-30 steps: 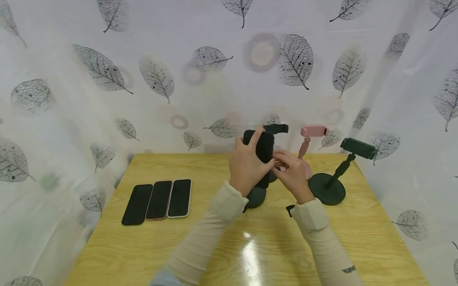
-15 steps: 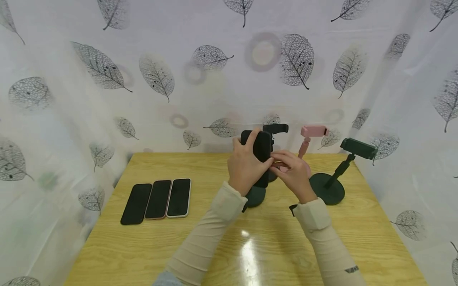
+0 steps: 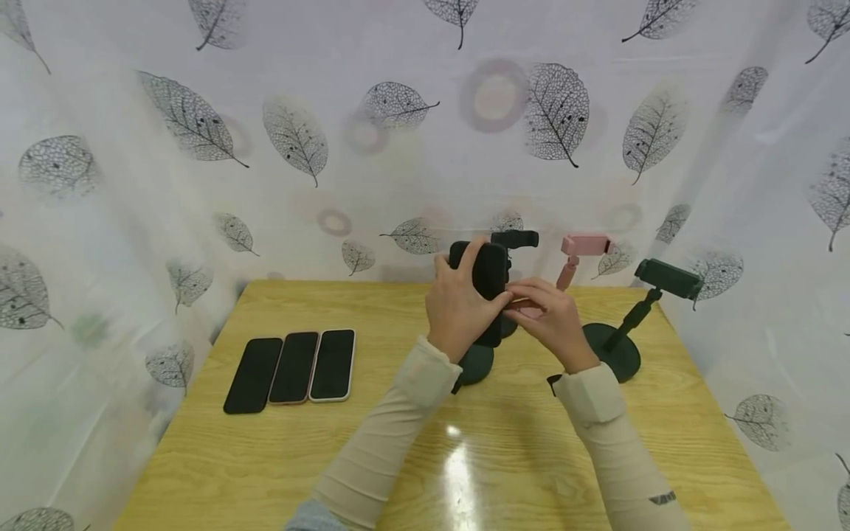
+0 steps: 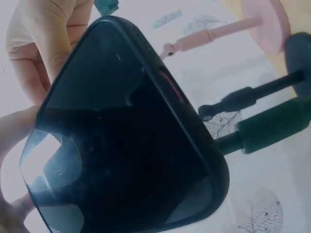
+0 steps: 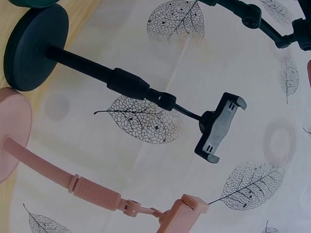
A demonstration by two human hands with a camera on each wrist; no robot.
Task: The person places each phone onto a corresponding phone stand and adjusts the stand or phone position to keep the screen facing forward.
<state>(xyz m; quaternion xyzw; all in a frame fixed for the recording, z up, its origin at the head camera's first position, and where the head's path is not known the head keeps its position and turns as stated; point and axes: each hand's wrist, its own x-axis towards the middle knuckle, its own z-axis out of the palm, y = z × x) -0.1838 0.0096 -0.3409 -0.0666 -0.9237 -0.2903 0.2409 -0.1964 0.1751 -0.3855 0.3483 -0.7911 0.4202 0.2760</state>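
Observation:
My left hand (image 3: 458, 306) grips a black smartphone (image 3: 490, 271) from its left side, fingers spread over the top of it. The phone stands upright above the round base (image 3: 477, 365) of a green phone stand, whose pole (image 4: 277, 126) shows behind it in the left wrist view. At the phone's right edge my right hand (image 3: 550, 317) pinches with thumb and fingertips; it also appears in the left wrist view at upper left. The stand's clamp is hidden behind the phone, so how the two meet cannot be seen.
Three dark-screened phones (image 3: 332, 365) lie side by side at the table's left. Near my right hand stand a black phone stand (image 5: 129, 83), a pink one (image 5: 97, 194) and a dark green one (image 3: 669, 279). A leaf-print curtain (image 3: 398, 169) hangs behind the wooden table (image 3: 398, 457).
My right wrist and forearm have shifted slightly to the right. The phone has moved a little, while both hands keep their places on it.

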